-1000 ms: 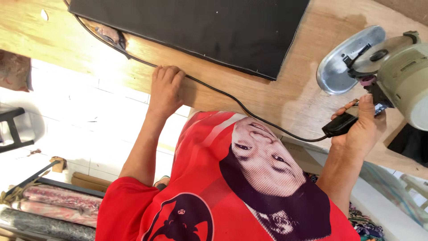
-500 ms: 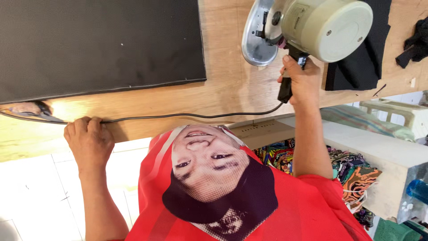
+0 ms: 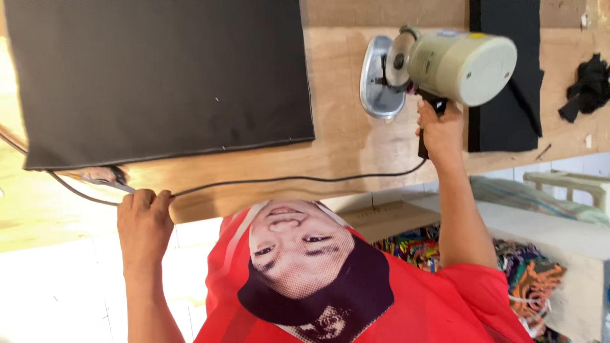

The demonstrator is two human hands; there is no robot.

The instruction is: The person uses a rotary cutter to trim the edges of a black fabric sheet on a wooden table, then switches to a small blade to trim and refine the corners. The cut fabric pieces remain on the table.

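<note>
Two hands are busy. Your right hand (image 3: 441,127) wraps tight around the black handle of the cream round-bodied electric cloth cutter (image 3: 445,63), which stands on its shiny metal foot (image 3: 380,79) on the bare wooden table (image 3: 356,146), just beside the big black sheet of cloth (image 3: 165,76). Your left hand (image 3: 145,213) curls around the thin black power cord (image 3: 286,180) at the table edge. No cut shows in the cloth yet, so the cutting looks not started.
</note>
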